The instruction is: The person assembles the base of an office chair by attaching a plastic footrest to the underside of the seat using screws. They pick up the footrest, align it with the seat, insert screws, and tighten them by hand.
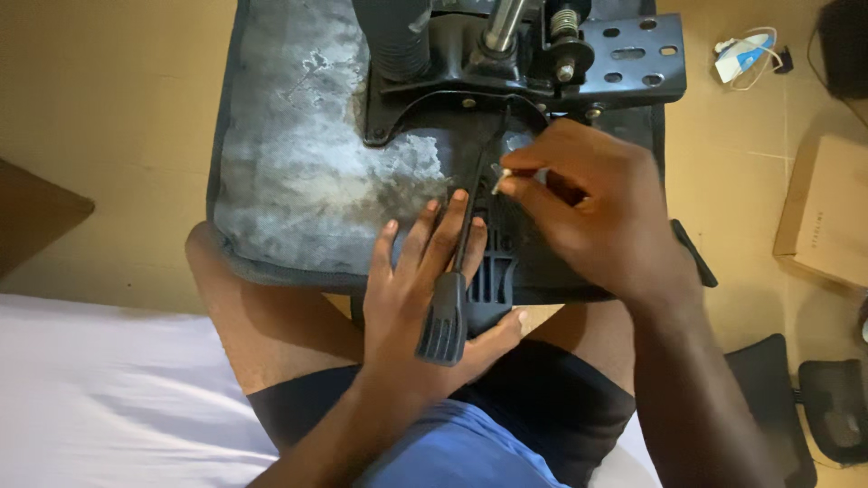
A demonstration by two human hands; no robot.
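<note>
Left hand (425,298) lies flat under the lever (457,271) — right hand (588,203) pinches a small screw (499,177) just beside the lever's long shaft.

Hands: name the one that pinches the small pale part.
The right hand pinches the small pale part at its fingertips. The left hand lies flat on the black lever instead.

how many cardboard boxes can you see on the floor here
1. A brown cardboard box lies on the floor at the right edge, right of the upturned chair seat; part of it runs out of frame, so others may be hidden.
</note>
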